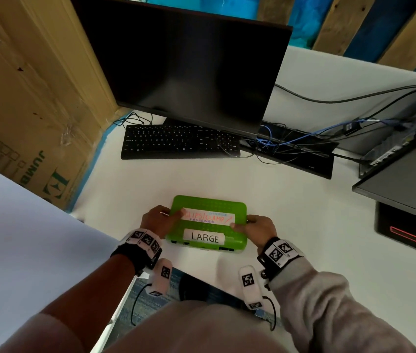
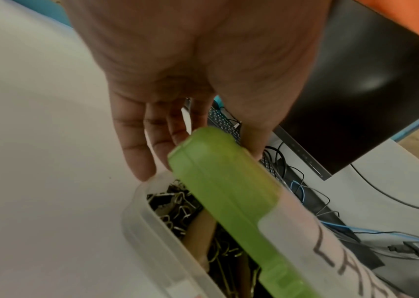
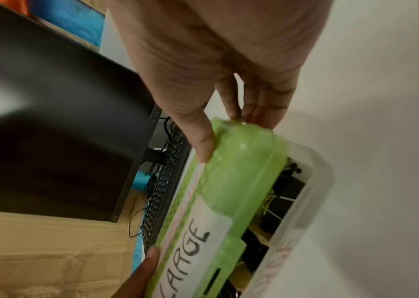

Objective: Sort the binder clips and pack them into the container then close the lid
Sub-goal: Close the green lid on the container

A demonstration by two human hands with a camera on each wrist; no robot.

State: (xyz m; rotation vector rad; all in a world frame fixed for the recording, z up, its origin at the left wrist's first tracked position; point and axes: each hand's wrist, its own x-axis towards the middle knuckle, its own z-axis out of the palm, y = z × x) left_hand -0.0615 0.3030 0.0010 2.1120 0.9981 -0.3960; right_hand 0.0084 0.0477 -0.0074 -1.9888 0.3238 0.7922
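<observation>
Left hand (image 1: 159,220) grips the left end of the green lid (image 1: 209,207), thumb on top. Lid sits raised over the clear container (image 2: 152,227) on the white table (image 1: 290,212), gap along the near edge; binder clips (image 2: 175,203) inside. Right hand (image 1: 257,229) pinches the lid's right end, thumb on top.

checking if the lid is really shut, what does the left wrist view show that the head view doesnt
Only the left wrist view: a gap under the green lid, with binder clips inside the clear container.

Only the head view: the right hand at the lid's other end, and the "CLIPS/CLAMP" label.

Both: the left hand holding the lid, the "LARGE" label, the keyboard.
</observation>
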